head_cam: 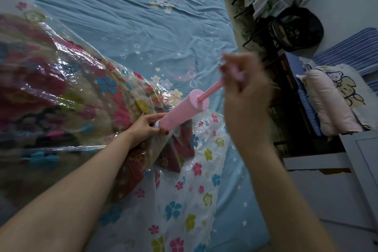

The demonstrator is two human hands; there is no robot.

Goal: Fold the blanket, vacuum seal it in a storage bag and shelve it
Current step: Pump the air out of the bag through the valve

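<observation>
Blue star-printed bedsheet (143, 32) covers the bed, and on it lies the clear flower-printed storage bag (184, 190) with the folded floral blanket (61, 92) inside. At the bag's near corner stands the pink hand pump (182, 111), tilted away from the blanket. Left hand (146, 125) has its grip wrapped round the pump's base against the bag. Right hand (243, 86), blurred, has its grip clamped on the pump's raised handle (235, 73), above the pump barrel.

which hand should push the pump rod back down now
Right. The right hand already grips the handle of the pink pump with the rod drawn out; the left hand grips the pump's base against the storage bag.
</observation>
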